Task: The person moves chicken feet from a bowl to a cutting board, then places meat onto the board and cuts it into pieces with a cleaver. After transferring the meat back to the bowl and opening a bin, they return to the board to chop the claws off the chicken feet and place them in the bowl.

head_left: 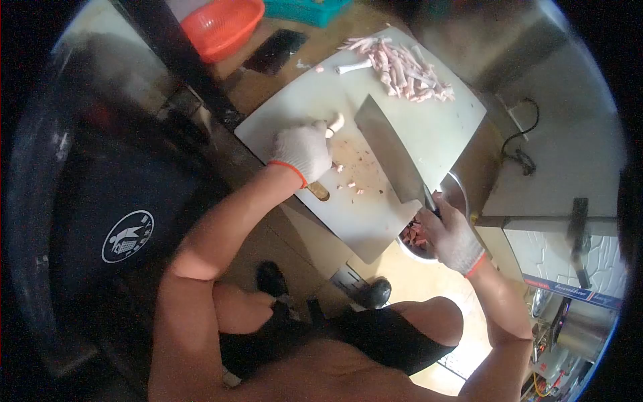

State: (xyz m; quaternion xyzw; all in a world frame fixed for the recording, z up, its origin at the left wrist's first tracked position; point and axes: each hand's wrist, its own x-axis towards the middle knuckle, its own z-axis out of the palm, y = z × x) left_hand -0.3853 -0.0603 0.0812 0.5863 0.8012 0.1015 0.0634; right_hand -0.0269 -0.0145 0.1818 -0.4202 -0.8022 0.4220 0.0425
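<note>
My right hand (452,234), in a white knitted glove, is closed round the handle of a cleaver (392,151). Its broad blade reaches up and left across the white cutting board (372,224). My left hand (301,154), gloved alike, is closed on a pale, knobby-ended piece (335,125) that looks like a poultry foot or leg bone; the glove hides most of it. Small chopped bits (351,186) and dark crumbs lie between the left hand and the blade. At the board's far end is a heap of pale pink poultry feet (402,70).
A metal bowl (459,191) holding reddish chopped pieces (415,234) stands below the board's right edge. Behind the board are an orange basket (221,30), a teal basket (308,10) and a dark flat object (274,51). A black bin (87,268) stands on the left.
</note>
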